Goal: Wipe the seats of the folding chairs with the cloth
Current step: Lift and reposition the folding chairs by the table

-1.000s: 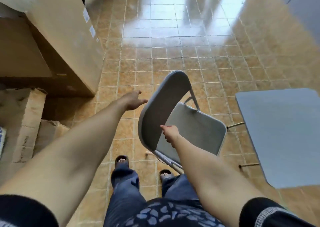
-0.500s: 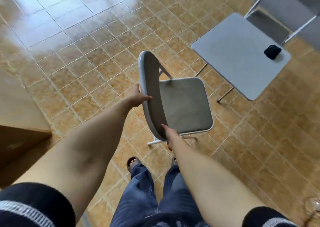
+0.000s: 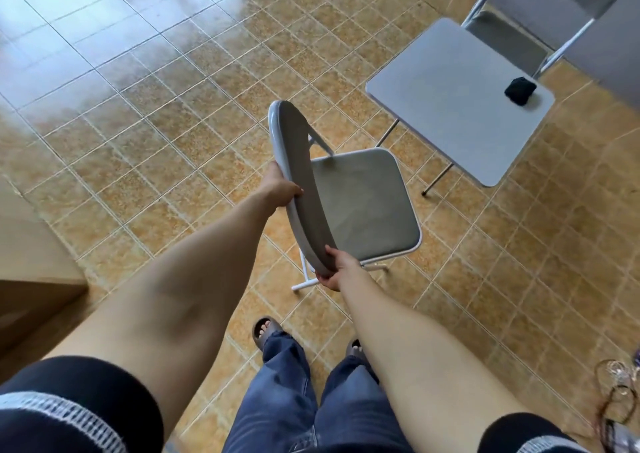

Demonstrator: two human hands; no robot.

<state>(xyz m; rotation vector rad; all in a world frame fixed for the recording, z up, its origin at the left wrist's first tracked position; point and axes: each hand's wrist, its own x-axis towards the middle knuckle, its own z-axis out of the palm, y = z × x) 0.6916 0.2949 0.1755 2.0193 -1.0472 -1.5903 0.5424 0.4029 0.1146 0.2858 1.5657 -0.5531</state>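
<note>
Holding the backrest (image 3: 301,182) of a grey folding chair (image 3: 363,203) with both hands, the person stands just behind it. The left hand (image 3: 280,189) is curled around the far edge of the backrest. The right hand (image 3: 334,272) is closed on the near end of it. The chair's seat (image 3: 367,207) is open and flat, and nothing lies on it.

A second folding chair (image 3: 457,96) stands near, up and to the right, on the tiled floor (image 3: 173,106). A small dark cloth (image 3: 520,91) sits bunched up on that chair's seat, close to its back corner. It is well apart from both hands.

It looks like the person is putting the first chair in place, so no wiping has started on it yet. Next, one hand has to let go, reach over to the other chair, and pick up the cloth. Then it can rub the open seat.
</note>
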